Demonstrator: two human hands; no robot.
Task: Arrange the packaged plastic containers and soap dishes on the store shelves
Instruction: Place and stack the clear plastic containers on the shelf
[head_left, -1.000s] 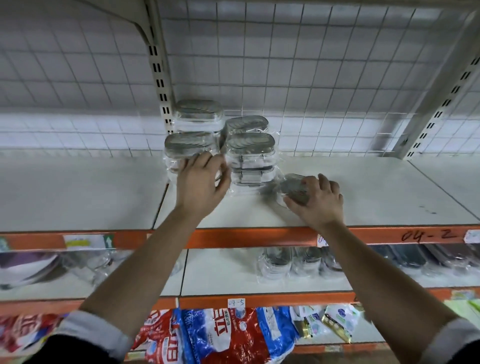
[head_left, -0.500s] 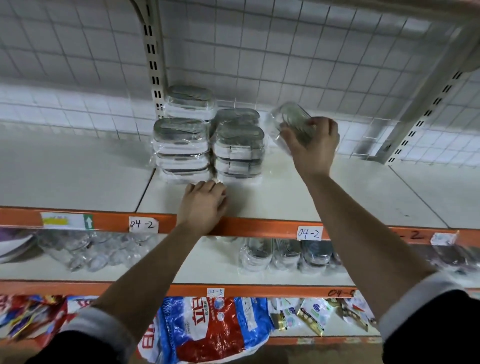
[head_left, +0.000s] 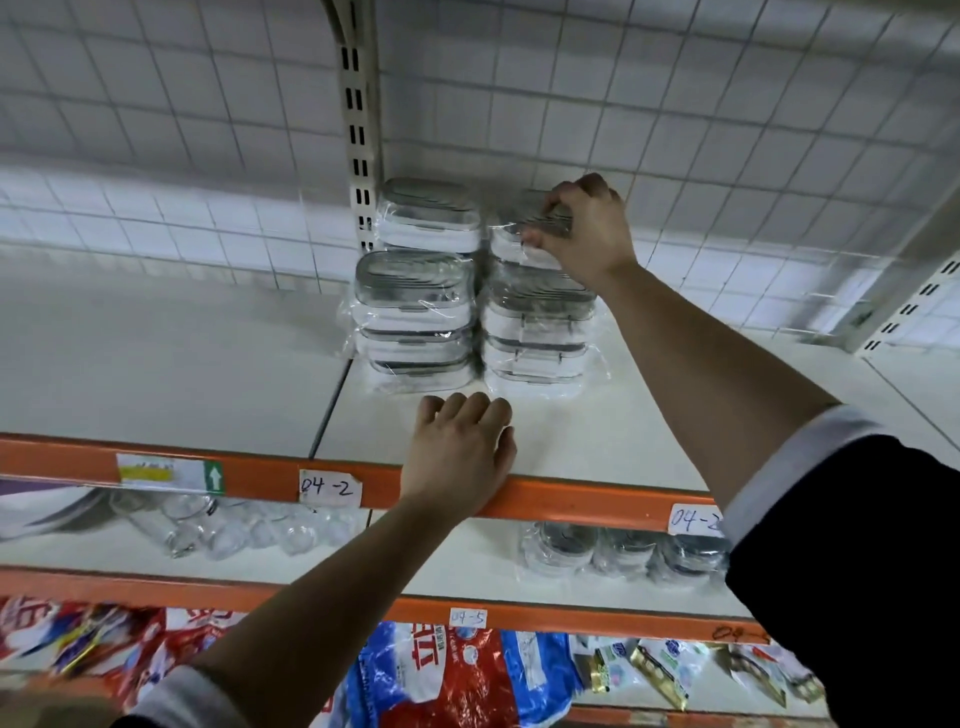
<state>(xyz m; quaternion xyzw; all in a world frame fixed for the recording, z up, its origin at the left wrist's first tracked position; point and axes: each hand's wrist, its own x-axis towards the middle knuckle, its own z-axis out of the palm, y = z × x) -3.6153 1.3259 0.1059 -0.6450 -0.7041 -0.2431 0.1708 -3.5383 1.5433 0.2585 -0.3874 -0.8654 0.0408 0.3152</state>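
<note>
- Four stacks of wrapped containers (head_left: 415, 312) sit on the shelf (head_left: 156, 364), just beyond my left hand (head_left: 460, 452), whose fingers (head_left: 457, 410) lie relaxed at its front edge, holding nothing.
- On my right hand (head_left: 587, 234) the fingers are clamped on the top container (head_left: 519, 228) of the far right stack.
- I judge it light and stiff, its film slippery; grip the rigid sides.

The right hand (head_left: 587, 234) has lifted the wrapped plastic container (head_left: 514, 228) off the shelf (head_left: 156, 364) (a second ago it lay low beside the stacks) and now holds it high behind the front right stack (head_left: 540, 332). The left hand (head_left: 460, 452) has left the front left stack (head_left: 415, 317) and rests at the shelf's orange edge (head_left: 571, 501).
</note>
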